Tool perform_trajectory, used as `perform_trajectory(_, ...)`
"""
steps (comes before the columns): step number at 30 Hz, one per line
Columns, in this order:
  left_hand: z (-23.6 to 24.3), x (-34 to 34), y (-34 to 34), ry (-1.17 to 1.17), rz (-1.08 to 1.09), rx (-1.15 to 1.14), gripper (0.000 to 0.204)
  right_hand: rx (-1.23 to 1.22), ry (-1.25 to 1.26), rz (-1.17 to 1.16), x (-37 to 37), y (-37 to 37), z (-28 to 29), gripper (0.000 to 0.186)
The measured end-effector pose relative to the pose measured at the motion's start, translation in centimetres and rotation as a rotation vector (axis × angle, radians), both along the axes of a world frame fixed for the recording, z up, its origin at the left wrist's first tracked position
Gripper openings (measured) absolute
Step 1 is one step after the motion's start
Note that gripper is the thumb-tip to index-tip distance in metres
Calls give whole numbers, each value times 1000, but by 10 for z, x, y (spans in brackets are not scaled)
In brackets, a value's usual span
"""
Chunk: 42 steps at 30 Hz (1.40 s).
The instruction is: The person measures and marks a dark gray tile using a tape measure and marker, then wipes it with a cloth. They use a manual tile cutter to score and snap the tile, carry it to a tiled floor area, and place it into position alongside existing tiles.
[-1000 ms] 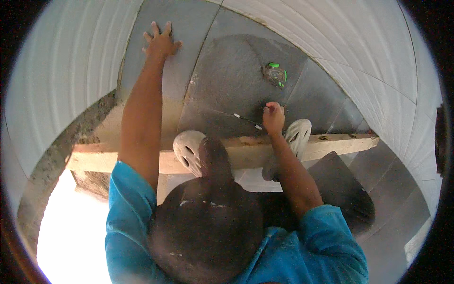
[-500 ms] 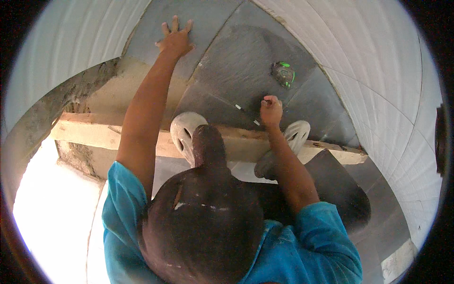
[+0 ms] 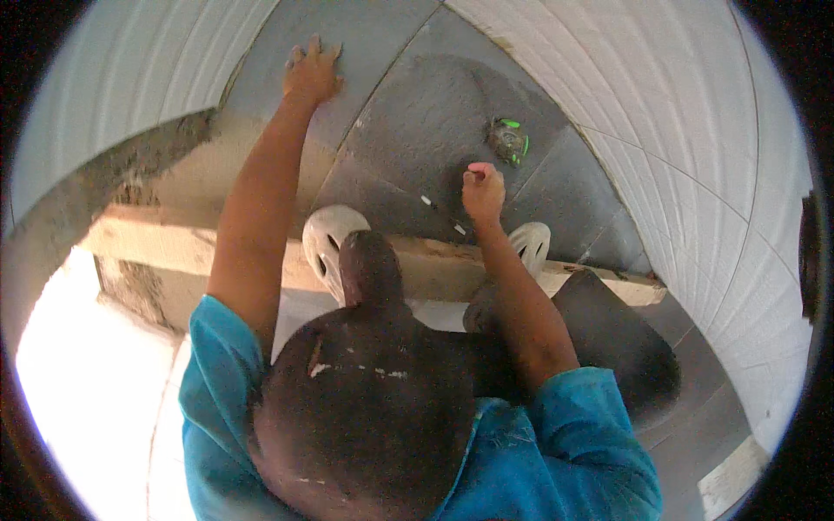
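Observation:
My left hand (image 3: 312, 73) is stretched far forward and lies open on a grey floor tile (image 3: 360, 43), palm down, fingers a little apart. My right hand (image 3: 483, 193) is closed above the darker, dusty tiles nearer to me, its fingers curled in. Whatever it may hold is hidden. Just beyond it lies a dusty tape measure (image 3: 508, 141) with bright green trim. Left of the right hand, a small white-ended stick, perhaps a marker (image 3: 426, 201), rests on the tile, with another small white piece (image 3: 460, 229) close by.
A wooden beam (image 3: 208, 247) crosses in front of my knees, with pale clogs (image 3: 334, 243) on my feet against it. White ribbed wall panels (image 3: 669, 113) curve along the right. A rough concrete edge (image 3: 130, 174) and a bare screed patch (image 3: 252, 143) are at left.
The view has shifted slightly. My left hand stays on the tile, its fingers drawn closer together. My right hand has moved slightly forward, nearer the tape measure, still closed.

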<state>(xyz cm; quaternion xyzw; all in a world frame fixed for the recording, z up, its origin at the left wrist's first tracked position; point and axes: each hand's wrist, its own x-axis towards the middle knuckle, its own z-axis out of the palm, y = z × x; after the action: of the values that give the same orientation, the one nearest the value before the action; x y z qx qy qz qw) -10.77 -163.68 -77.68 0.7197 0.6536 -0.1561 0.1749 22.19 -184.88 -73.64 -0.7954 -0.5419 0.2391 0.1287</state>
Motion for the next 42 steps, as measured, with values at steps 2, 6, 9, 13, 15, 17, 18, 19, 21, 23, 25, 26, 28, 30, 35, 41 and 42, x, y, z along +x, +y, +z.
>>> perform_trajectory(2,-17,-18,-11,-407,175,240,58,-10,65,-34,1,2,1,17)
perform_trajectory(6,-32,-63,-51,-718,629,146,54,-78,51,43,11,-1,-1,13)
perform_trajectory(9,-30,-68,-89,-977,1075,36,39,-179,57,93,21,-11,-7,17)
perform_trajectory(13,-23,-52,-141,-1321,1537,-278,35,-284,-65,156,35,-20,-17,20)
perform_trajectory(15,-24,-46,-164,-1462,1658,-404,34,-247,23,151,39,-20,-20,20)
perform_trajectory(17,-28,-44,-177,-1530,1655,-463,33,-235,42,159,40,-17,-22,19)
perform_trajectory(18,-30,-43,-181,-1540,1590,-476,33,-235,24,178,39,-12,-23,18)
perform_trajectory(19,-30,-42,-186,-1482,1271,-427,33,-206,4,202,36,-7,-22,18)
perform_trajectory(21,-28,-39,-190,-1367,978,-325,33,-170,75,262,28,8,-17,16)
perform_trajectory(23,-18,-29,-186,-1345,1244,-384,31,-114,130,367,14,34,-7,15)
perform_trajectory(25,-4,-23,-181,-1317,1501,-442,26,-107,150,490,3,75,13,14)
perform_trajectory(26,2,-24,-179,-1291,1482,-431,23,-29,145,599,-2,99,27,14)
perform_trajectory(28,10,-35,-178,-1143,1314,-388,20,-2,117,724,-8,145,64,17)
perform_trajectory(30,15,-48,-170,-926,1090,-310,19,-1,58,788,-9,183,102,21)
perform_trajectory(35,38,-46,-176,-945,1346,-194,22,-242,-83,813,-14,212,145,32)
perform_trajectory(41,28,-42,-182,-823,1048,-159,33,-747,-235,899,-34,106,68,45)
perform_trajectory(42,26,-39,-182,-833,1010,-153,34,-784,-349,876,-36,79,58,46)
